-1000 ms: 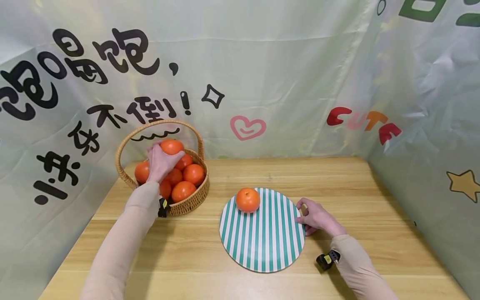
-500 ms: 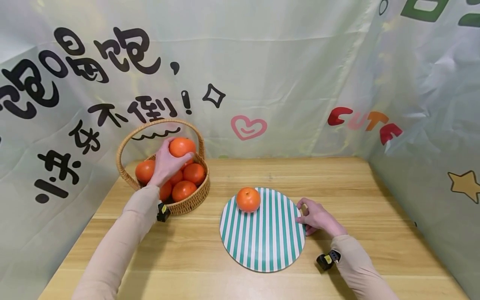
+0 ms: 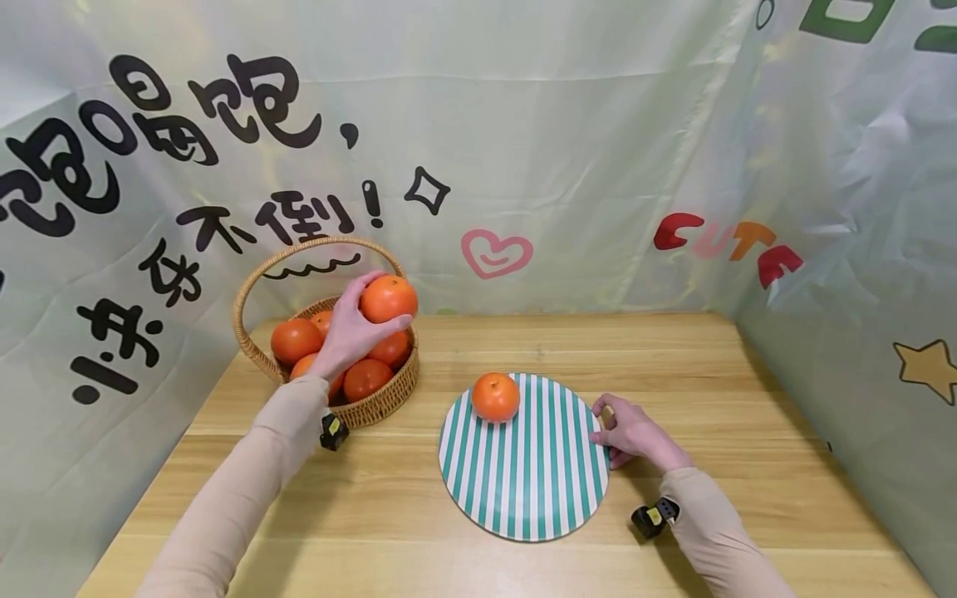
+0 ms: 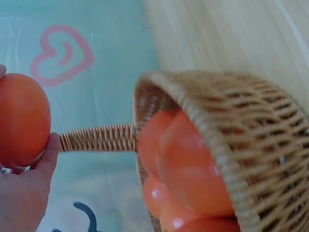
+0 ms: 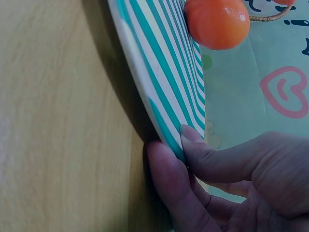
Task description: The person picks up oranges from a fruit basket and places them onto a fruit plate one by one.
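My left hand (image 3: 351, 332) grips an orange (image 3: 389, 299) with fingers and thumb, above the right rim of the wicker basket (image 3: 385, 403). The left wrist view has this held orange (image 4: 24, 121) at its left edge, apart from the basket's fruit. Several more oranges (image 3: 296, 340) lie inside the basket, some hidden by the hand. On the round green-and-white striped plate (image 3: 523, 482), one orange (image 3: 495, 397) rests near the far left rim. My right hand (image 3: 631, 432) pinches the plate's right edge, thumb (image 5: 212, 157) on top and a finger underneath.
The basket's tall arched handle (image 3: 321, 241) rises over the fruit. A wooden table (image 3: 404, 515) carries everything, with printed cloth (image 3: 583, 166) hanging behind and at both sides. Each wrist wears a small black camera (image 3: 652, 519).
My left hand has lifted the orange and carried it to the right, from over the basket's middle to its right rim. The right hand and the plate stay in place.
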The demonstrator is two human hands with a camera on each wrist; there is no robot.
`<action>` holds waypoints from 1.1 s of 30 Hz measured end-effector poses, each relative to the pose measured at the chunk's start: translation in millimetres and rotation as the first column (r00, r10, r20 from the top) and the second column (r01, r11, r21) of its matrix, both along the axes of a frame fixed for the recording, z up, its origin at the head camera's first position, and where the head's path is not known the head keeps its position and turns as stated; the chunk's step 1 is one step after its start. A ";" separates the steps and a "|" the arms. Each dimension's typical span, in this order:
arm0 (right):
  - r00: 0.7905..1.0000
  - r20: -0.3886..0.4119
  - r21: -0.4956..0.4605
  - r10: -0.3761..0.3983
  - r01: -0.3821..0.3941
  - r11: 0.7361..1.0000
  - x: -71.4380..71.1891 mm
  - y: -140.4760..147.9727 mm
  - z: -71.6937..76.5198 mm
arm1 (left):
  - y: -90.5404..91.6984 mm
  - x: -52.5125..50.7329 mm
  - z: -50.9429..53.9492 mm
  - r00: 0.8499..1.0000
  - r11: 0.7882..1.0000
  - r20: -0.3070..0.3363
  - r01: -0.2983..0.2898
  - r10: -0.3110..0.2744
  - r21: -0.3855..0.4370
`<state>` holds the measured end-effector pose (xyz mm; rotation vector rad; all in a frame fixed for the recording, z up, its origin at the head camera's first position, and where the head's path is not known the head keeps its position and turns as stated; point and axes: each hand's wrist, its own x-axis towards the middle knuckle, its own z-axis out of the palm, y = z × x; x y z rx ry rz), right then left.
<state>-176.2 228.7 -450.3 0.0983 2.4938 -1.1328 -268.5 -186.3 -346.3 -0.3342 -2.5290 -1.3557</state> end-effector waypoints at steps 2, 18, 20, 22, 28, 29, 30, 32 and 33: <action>1.000 0.002 0.003 -0.001 0.001 1.000 0.1 0.0 0.2 | 4.5 1.9 0.6 0.999 0.999 -0.015 0.032 -0.032 0.002; 1.000 0.009 0.017 -0.003 0.003 1.000 -0.2 -0.5 0.6 | 29.6 15.5 -1.3 0.990 0.990 0.007 0.138 -0.138 -0.037; 1.000 0.010 0.019 -0.003 0.003 1.000 -0.2 -0.5 0.4 | 33.8 17.3 -2.5 0.988 0.987 0.025 0.156 -0.156 -0.041; 1.000 0.011 0.021 -0.003 0.003 1.000 -0.2 -0.6 0.2 | 37.6 19.9 -4.1 0.984 0.984 0.045 0.175 -0.173 -0.039; 1.000 0.007 0.022 -0.002 0.002 1.000 -0.8 -0.5 -1.2 | 45.6 32.3 -13.1 0.984 0.981 0.041 0.176 -0.173 -0.079; 1.000 0.006 0.022 -0.002 0.002 1.000 -0.9 -0.5 -1.2 | 46.6 34.7 -15.5 0.985 0.980 0.034 0.174 -0.172 -0.092; 1.000 0.007 0.023 -0.003 0.003 1.000 -0.8 -0.6 -1.3 | 47.5 37.4 -18.0 0.984 0.979 0.031 0.179 -0.177 -0.095; 1.000 0.008 0.024 -0.004 0.003 1.000 -0.7 -0.7 -1.1 | 49.6 43.3 -23.1 0.982 0.977 0.035 0.189 -0.186 -0.098; 1.000 0.007 0.023 -0.004 0.003 1.000 -0.8 -0.4 -0.8 | 50.6 46.0 -25.7 0.980 0.976 0.034 0.198 -0.196 -0.094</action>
